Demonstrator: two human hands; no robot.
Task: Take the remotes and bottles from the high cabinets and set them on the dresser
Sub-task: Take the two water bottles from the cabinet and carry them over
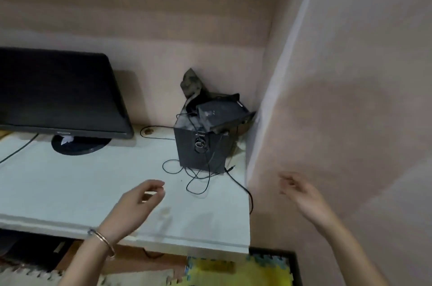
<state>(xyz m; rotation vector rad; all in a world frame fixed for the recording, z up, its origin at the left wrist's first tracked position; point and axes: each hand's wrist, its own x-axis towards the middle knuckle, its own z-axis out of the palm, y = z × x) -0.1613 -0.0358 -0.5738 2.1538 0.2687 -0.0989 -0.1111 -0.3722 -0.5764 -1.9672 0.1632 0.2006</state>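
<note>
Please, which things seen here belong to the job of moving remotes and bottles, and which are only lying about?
For the job: left hand and right hand, both holding nothing; white top, perhaps the dresser. No remote or bottle shows.
Lying about: monitor, speaker with dusty clutter on it, black cables, foam mat.

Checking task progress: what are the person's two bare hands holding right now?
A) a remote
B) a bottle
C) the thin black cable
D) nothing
D: the left hand, wearing a thin metal bangle, and the right hand both show loosely curled fingers with nothing in them.
</note>
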